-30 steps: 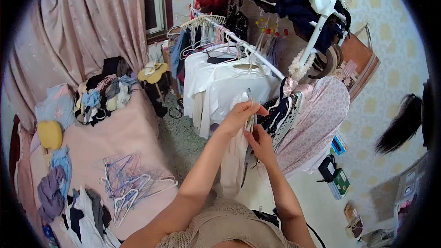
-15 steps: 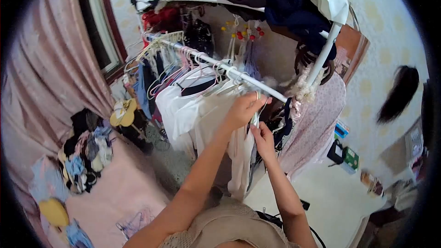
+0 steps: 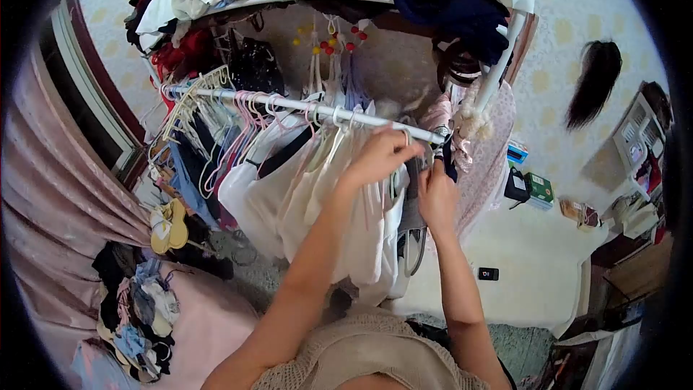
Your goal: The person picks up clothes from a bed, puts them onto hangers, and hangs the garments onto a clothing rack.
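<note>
White and cream tops (image 3: 343, 217) hang on hangers from a white metal rail (image 3: 289, 103). Just under the rail, toward its right end, my left hand (image 3: 379, 157) has its fingers curled at a pale clothes hanger (image 3: 414, 131); its grip is partly hidden. My right hand (image 3: 438, 193) is closed beside it, with thumb and fingertips pinched at a dark navy garment (image 3: 450, 162) near the rail's end. A grey garment (image 3: 413, 206) hangs between my hands.
Folded clothes lie on the rack's top bar (image 3: 317, 6). A pink patterned garment (image 3: 480, 152) hangs at the right end. A phone (image 3: 489, 274) lies on the white surface (image 3: 534, 267). Clothes are heaped (image 3: 137, 318) on the pink-covered bed (image 3: 206, 296). A hairpiece (image 3: 595, 83) hangs on the wall.
The view has turned, so the rack sits further left. The hanger my left hand held off the rail is now up at it. My right hand has moved up and right, toward the rail's end.
</note>
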A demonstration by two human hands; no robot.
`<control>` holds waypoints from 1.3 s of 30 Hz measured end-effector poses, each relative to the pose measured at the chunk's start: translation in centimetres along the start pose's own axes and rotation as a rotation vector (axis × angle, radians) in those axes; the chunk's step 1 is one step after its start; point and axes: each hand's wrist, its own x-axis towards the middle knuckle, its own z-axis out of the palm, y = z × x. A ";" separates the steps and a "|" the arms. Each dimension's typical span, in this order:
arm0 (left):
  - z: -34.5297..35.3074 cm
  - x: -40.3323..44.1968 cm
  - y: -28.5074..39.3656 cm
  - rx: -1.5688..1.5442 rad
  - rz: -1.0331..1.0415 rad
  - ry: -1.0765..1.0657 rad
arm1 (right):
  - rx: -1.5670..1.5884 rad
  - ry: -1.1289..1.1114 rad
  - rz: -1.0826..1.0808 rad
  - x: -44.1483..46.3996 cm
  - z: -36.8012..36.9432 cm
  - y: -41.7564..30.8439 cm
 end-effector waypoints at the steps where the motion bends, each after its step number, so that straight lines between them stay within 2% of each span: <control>1: 0.6 -0.2 0.0 -0.070 -0.017 -0.072 | -0.123 0.011 0.005 0.3 0.2 0.0; 3: 1.9 -1.4 -0.3 -0.220 -0.073 -0.147 | -0.238 -0.062 0.061 0.4 0.6 0.0; 5: 2.5 -2.7 0.7 -0.280 -0.122 -0.181 | -0.265 -0.194 -0.226 -0.4 2.0 2.3; 7: 2.8 -3.6 0.0 -0.227 -0.147 -0.211 | -0.278 -0.257 -0.242 -0.8 2.1 2.8; 9: 2.7 -4.1 0.0 -0.171 -0.177 -0.233 | -0.163 0.015 -0.133 -1.4 1.5 1.8; 10: 2.3 -4.2 0.7 -0.195 -0.166 -0.272 | -0.023 0.044 -0.124 -1.5 0.2 0.3; 11: 1.9 -4.2 1.1 -0.219 -0.156 -0.313 | -0.021 0.035 -0.127 -1.6 -0.4 -0.2; 13: 1.5 -3.9 1.5 -0.293 -0.153 -0.294 | 0.088 0.014 -0.223 -1.9 -1.0 -0.4; 15: 0.9 -3.1 2.2 -0.289 -0.137 -0.113 | 0.060 -0.037 -0.179 -2.1 -0.7 -0.1; 16: 0.6 -2.7 2.6 -0.357 -0.036 -0.017 | 0.206 -0.201 -0.055 -2.0 -1.6 -1.3; 17: 0.4 -2.2 2.3 -0.456 -0.030 0.008 | 0.351 -0.361 0.071 -2.0 -2.1 -2.2; 18: -0.1 -1.8 2.5 -0.454 -0.033 0.026 | 0.499 -0.366 0.099 -2.2 -2.1 -2.7; 19: -0.5 -1.5 2.8 -0.452 -0.037 0.043 | 0.559 -0.345 0.039 -2.4 -0.9 -1.8; 20: -0.7 -1.0 2.8 -0.446 0.016 0.055 | 0.501 -0.335 -0.008 -2.4 -0.5 -1.8; 21: -0.9 -0.4 2.8 -0.379 0.079 0.091 | 0.443 -0.325 -0.053 -2.4 -0.2 -2.1; 23: -1.3 0.6 2.9 -0.357 0.044 0.098 | 0.621 -0.287 -0.014 -1.5 0.9 -2.1; 24: -1.4 1.2 2.6 -0.291 0.136 0.159 | 0.609 -0.257 -0.018 -0.7 1.2 -1.9; 25: -1.6 1.6 2.1 -0.292 0.139 0.157 | 0.597 -0.229 -0.025 0.1 1.3 -1.8; 27: -2.7 2.2 1.3 -0.227 -0.052 0.124 | 0.568 -0.206 -0.011 1.0 1.7 -1.4; 28: -3.2 2.6 0.2 -0.068 -0.129 0.094 | 0.495 -0.172 -0.009 1.4 2.6 -0.7; 29: -3.5 2.6 -0.8 -0.066 -0.127 0.093 | 0.423 -0.136 -0.006 1.6 3.3 -0.2; 31: -3.8 2.5 -2.5 0.609 0.095 0.173 | 0.389 -0.165 0.056 0.9 4.3 0.4; 33: -3.7 2.3 -3.2 0.571 0.150 0.245 | 0.346 -0.142 0.148 -0.2 5.5 1.1; 36: -3.9 2.1 -2.9 0.587 0.127 0.244 | 0.369 -0.116 0.123 -0.5 5.5 1.3; 38: -3.9 2.5 -2.2 0.572 -0.043 0.210 | 0.461 -0.054 0.105 -0.4 5.1 0.8; 39: -3.5 2.6 -2.4 0.577 -0.051 0.222 | 0.531 -0.064 0.125 -0.2 4.7 0.3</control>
